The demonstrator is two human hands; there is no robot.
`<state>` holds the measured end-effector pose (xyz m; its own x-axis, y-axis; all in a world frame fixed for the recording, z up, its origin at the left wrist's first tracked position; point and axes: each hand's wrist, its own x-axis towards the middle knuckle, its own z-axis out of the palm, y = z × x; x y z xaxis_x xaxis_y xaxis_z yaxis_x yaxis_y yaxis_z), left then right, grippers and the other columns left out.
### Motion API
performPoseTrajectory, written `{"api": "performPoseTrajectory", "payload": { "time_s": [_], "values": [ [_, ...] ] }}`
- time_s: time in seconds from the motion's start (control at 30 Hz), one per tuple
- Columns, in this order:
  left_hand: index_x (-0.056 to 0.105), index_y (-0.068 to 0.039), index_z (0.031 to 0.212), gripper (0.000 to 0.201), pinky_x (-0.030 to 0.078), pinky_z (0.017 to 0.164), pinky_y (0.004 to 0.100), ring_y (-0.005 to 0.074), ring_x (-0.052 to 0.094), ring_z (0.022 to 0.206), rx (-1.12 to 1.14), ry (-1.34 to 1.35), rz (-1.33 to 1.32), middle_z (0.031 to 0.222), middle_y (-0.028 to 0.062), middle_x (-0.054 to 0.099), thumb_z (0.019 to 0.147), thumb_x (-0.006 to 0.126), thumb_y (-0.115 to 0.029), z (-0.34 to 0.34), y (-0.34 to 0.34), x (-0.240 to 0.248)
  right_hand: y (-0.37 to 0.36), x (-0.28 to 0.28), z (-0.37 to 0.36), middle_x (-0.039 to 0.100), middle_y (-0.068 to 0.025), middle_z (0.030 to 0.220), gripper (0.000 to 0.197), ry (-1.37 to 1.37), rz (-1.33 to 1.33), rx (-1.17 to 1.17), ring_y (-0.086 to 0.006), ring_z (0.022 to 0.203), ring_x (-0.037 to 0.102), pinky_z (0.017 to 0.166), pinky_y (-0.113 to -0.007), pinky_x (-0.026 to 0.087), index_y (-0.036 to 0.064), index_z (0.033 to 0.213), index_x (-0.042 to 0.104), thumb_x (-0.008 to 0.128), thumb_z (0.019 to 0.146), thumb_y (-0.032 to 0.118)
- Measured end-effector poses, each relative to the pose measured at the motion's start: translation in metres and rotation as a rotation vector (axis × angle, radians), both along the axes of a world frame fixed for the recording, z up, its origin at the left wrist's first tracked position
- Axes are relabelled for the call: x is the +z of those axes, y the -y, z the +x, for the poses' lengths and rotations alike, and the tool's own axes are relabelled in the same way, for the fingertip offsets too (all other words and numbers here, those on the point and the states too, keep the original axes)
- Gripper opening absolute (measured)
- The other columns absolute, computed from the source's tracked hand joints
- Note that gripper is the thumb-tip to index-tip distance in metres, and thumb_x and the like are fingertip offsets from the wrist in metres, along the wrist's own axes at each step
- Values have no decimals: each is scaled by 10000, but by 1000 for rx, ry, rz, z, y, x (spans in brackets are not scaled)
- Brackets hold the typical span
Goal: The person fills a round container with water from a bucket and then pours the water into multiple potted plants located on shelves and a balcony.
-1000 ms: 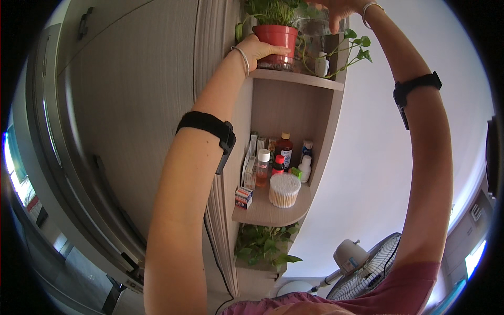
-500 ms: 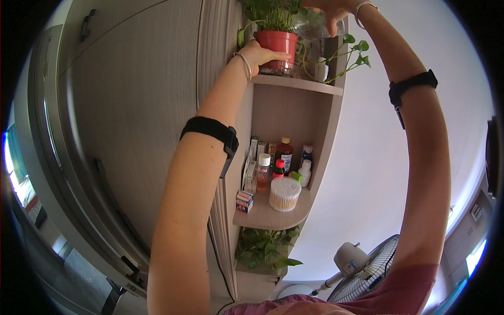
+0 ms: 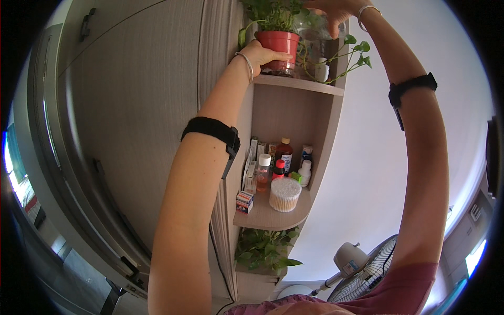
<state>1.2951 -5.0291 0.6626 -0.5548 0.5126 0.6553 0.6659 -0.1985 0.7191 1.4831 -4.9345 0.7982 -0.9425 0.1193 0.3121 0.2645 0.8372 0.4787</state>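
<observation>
Head view shows the left hand (image 3: 260, 55) clamped on a red pot (image 3: 278, 46) near the left edge of the shelf (image 3: 299, 84); the right hand (image 3: 338, 10), thumb spread, is by a clear container (image 3: 311, 27), grip unclear.

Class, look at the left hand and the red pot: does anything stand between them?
Nothing visible does: the left hand meets the red pot, its thumb across the front. The far side is hidden.
</observation>
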Motion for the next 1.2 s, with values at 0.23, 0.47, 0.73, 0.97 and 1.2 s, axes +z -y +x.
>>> {"api": "performPoseTrajectory", "payload": {
  "time_s": [0.23,0.47,0.73,0.97,1.2],
  "values": [
    [608,-100,1059,549,361,840,384,200,550,990,6,16,15,1042,75,634,590,852,-248,-8,-8,1,-33,1,-23,370,-188,1390,1012,-21,30,39,-338,1181,474,950,-452,421,119,1430,182,807,637,176],
    [605,-100,1064,542,366,853,377,195,564,976,-11,5,17,1036,75,641,598,851,-230,-11,-6,1,-17,1,-13,363,-155,1404,1010,-17,56,65,-322,1244,409,1006,-431,375,106,1428,201,804,622,189],
    [593,-108,1078,595,338,857,402,201,539,1006,24,7,-5,1050,72,630,572,862,-268,2,-1,1,-1,0,-5,451,-147,1337,988,-50,82,-41,-313,1116,530,828,-419,516,174,1422,218,784,614,174],
    [595,-127,1072,580,330,839,407,195,535,973,32,-27,-14,1030,56,630,583,851,-305,6,0,-1,8,-2,-11,516,-177,1252,994,-104,19,-161,-308,979,607,741,-418,551,246,1411,224,775,596,102],
    [592,-134,1087,588,327,825,395,206,524,1002,38,-15,-23,1073,63,616,587,850,-304,-3,-5,1,4,0,-9,438,-169,1338,1031,-49,47,-71,-322,1049,567,792,-427,529,223,1432,172,769,599,108]
  ]
}}
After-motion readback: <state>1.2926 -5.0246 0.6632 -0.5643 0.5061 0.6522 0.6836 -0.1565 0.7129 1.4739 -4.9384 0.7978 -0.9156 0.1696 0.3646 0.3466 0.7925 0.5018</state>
